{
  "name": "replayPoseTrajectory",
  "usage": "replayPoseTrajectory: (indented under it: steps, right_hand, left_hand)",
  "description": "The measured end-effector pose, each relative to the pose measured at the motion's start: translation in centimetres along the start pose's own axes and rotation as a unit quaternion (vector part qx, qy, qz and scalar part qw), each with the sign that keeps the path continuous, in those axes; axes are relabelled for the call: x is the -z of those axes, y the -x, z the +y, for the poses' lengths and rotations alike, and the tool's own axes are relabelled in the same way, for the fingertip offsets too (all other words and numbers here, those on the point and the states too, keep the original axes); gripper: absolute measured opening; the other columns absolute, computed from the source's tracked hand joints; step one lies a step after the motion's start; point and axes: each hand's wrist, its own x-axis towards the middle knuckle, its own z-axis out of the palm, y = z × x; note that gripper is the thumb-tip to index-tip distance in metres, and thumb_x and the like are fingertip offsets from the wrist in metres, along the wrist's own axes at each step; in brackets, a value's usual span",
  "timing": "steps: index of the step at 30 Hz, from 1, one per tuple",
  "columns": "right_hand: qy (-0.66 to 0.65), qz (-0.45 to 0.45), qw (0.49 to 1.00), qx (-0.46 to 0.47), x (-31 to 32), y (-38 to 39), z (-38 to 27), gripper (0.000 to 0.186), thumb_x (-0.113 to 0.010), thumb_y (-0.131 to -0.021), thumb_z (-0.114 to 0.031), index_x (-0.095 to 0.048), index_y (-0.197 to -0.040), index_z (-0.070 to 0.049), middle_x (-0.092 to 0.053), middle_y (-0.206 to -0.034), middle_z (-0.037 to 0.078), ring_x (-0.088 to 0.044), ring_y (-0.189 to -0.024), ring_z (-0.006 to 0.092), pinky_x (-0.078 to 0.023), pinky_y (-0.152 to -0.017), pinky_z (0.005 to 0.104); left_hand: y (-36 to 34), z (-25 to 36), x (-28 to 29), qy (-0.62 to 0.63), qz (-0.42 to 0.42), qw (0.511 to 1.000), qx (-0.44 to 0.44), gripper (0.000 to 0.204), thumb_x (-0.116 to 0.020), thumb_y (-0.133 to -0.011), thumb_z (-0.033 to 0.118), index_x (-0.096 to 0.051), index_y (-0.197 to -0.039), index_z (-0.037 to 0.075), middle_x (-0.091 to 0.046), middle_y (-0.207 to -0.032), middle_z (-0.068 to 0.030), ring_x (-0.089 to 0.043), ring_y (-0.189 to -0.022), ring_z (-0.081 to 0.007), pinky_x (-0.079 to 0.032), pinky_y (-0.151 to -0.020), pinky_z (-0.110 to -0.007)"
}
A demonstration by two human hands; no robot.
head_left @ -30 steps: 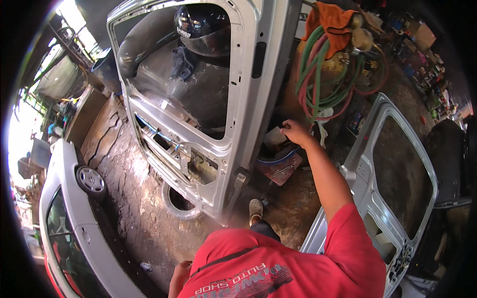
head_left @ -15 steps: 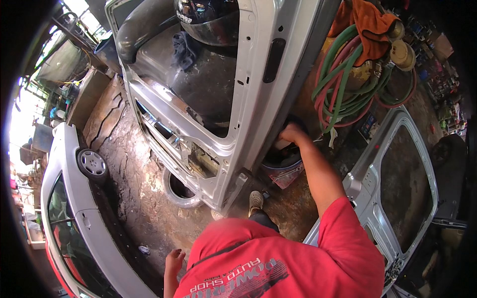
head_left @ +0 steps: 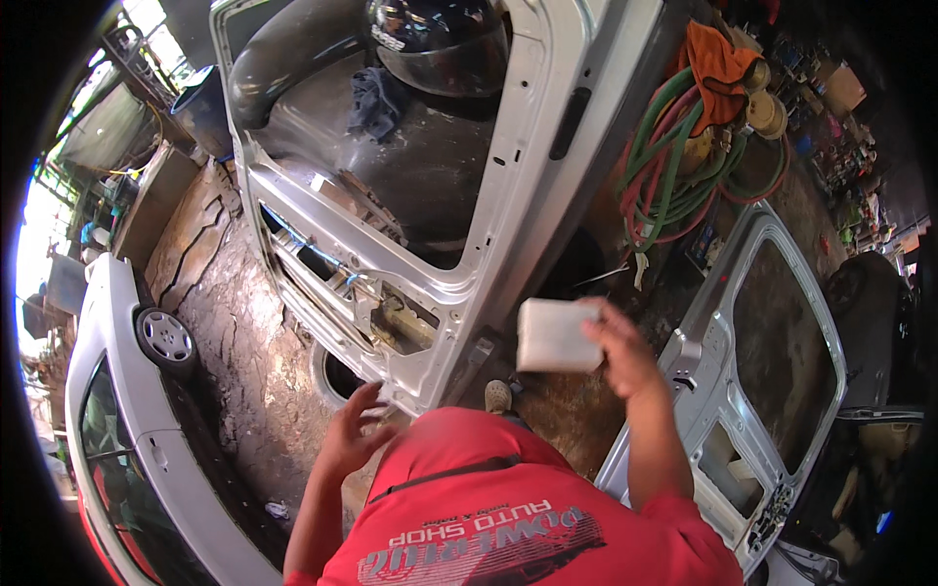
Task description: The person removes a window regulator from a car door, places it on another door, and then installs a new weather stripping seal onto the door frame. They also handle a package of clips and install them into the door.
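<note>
My right hand (head_left: 625, 352) grips a pale, thick rectangular block (head_left: 557, 335) by its right end, raised in front of my body. The block's exact kind does not show. To the left, my left hand (head_left: 354, 430) is open with spread fingers and holds nothing. It is near the lower end of a bare silver vehicle door (head_left: 528, 195), which stands before me. Through the door's window opening I see a dark helmet (head_left: 435, 49) and a crumpled dark cloth (head_left: 376, 103) on a black surface.
Another silver door (head_left: 723, 337) leans at the right. Coiled green and red hoses (head_left: 655, 186) hang beyond it beside an orange cloth (head_left: 718, 63). A light-coloured car (head_left: 147, 420) stands at the left. Part of a tire (head_left: 327, 376) shows beneath the first door.
My right hand has come up out of a dark container beside the door, bringing the pale block toward me. My left hand has risen toward the door's lower end.
</note>
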Motion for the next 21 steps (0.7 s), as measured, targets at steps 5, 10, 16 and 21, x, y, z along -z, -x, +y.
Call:
replayPoseTrajectory:
  steps: [5,10,16,21]
  right_hand:
    - [-0.032,-0.161,0.981,-0.106,-13.3,4.6,2.5,0.035,-0.061,-0.104,-0.027,-0.06,-0.135,-0.009,-0.063,-0.116,0.003,-0.057,-0.11,0.0117,-0.044,-0.097,0.028]
    - [0.222,-0.223,0.937,0.153,-16.1,6.1,0.5,0.053,-0.073,-0.097,-0.029,-0.053,-0.141,-0.006,-0.053,-0.136,0.014,-0.052,-0.129,0.0248,-0.041,-0.111,0.0375]
    - [0.438,-0.262,0.825,0.243,-19.6,6.6,0.6,0.09,-0.09,-0.078,-0.027,-0.042,-0.152,-0.006,-0.049,-0.142,0.02,-0.054,-0.129,0.0386,-0.043,-0.11,0.0455]
    - [0.325,-0.296,0.89,0.119,-21.9,6.7,1.5,0.094,-0.089,-0.081,-0.021,-0.035,-0.157,-0.006,-0.047,-0.148,0.017,-0.052,-0.135,0.0335,-0.043,-0.113,0.0441]
  left_hand:
    - [-1.5,8.9,-0.4,-0.018,-0.202,0.965,-0.166,0.14,-0.105,-0.055,0.026,-0.02,-0.163,0.0,-0.041,-0.156,-0.0169,-0.044,-0.144,-0.0281,-0.041,-0.116,-0.042]
    - [0.3,3.9,0.9,0.083,-0.167,0.964,-0.189,0.123,-0.095,-0.064,0.014,-0.02,-0.159,-0.003,-0.043,-0.15,-0.0173,-0.04,-0.144,-0.0267,-0.03,-0.122,-0.041]
    - [2.8,3.3,1.5,0.208,-0.114,0.959,-0.156,0.121,-0.092,-0.063,0.021,-0.021,-0.159,-0.002,-0.045,-0.142,-0.0158,-0.044,-0.137,-0.0259,-0.032,-0.117,-0.037]
    - [5.8,2.0,3.6,0.295,-0.093,0.943,-0.123,0.118,-0.096,-0.063,0.02,-0.027,-0.156,0.0,-0.048,-0.139,-0.0137,-0.047,-0.134,-0.0247,-0.035,-0.116,-0.037]
